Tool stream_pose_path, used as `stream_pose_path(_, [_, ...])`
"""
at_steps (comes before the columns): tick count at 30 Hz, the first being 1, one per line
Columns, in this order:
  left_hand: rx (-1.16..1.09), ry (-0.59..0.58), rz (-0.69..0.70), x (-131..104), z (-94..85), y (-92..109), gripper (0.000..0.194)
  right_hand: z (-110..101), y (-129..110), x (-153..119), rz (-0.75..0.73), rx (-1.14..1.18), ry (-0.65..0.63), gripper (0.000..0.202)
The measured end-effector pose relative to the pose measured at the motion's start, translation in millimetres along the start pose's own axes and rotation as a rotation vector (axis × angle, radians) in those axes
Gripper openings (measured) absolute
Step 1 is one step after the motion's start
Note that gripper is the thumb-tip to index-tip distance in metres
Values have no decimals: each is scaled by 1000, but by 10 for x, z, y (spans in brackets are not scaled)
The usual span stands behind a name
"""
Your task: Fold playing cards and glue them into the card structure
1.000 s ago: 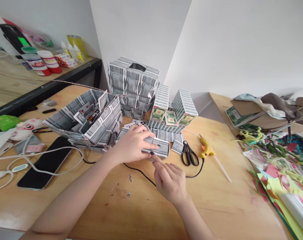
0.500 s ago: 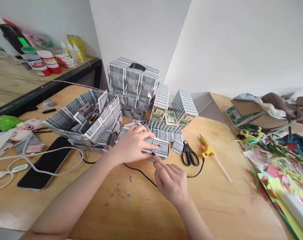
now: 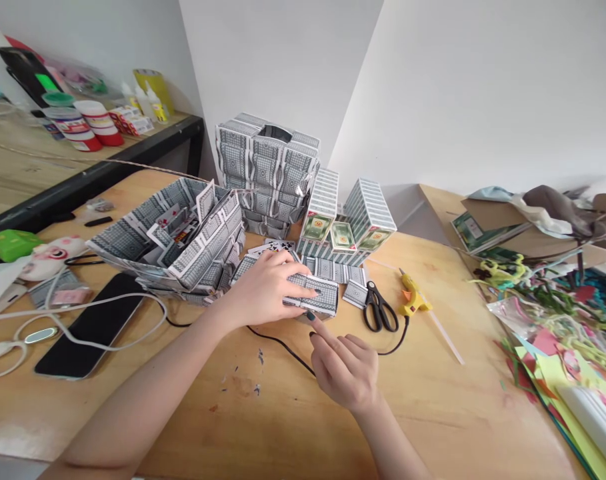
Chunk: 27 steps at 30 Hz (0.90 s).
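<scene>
A flat block of folded playing cards (image 3: 324,291) with grey patterned backs lies on the table in front of me. My left hand (image 3: 265,288) covers its left part, fingers over the top and near edge, holding it; the palm side is hidden. The index fingertip of my right hand (image 3: 343,365) is at the block's near edge. The thumb is apart from the index finger, the other fingers are curled, and nothing shows in that hand. Loose cards (image 3: 355,294) lie right of the block, and face-up cards (image 3: 277,246) lie behind my left hand.
Black scissors (image 3: 379,310) and a yellow glue gun (image 3: 411,293) lie to the right. A card basket (image 3: 203,257), a tall card structure (image 3: 267,167) and stacked card boxes (image 3: 367,213) stand behind. A phone (image 3: 90,333) and white cable lie left; paper scraps (image 3: 557,373) lie far right.
My right hand has shifted slightly right and down, its index fingertip sliding a little along the block's near edge. My left hand and the block have stayed put.
</scene>
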<state>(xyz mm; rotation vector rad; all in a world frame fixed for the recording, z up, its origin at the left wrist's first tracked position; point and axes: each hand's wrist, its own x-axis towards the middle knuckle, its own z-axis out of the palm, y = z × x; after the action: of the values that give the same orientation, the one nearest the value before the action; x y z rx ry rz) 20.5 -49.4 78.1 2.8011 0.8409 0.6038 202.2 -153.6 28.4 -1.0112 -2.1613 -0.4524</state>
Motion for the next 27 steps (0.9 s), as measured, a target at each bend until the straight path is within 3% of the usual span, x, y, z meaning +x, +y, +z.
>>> stream_pose_path(15, [3,-6,0,0,-7,6,20,29,144,-140,71,27,24,36])
stream_pose_path(27, [-11,-3,4,1,-1,-4,21,-8,260,-248,9,-20,2,30])
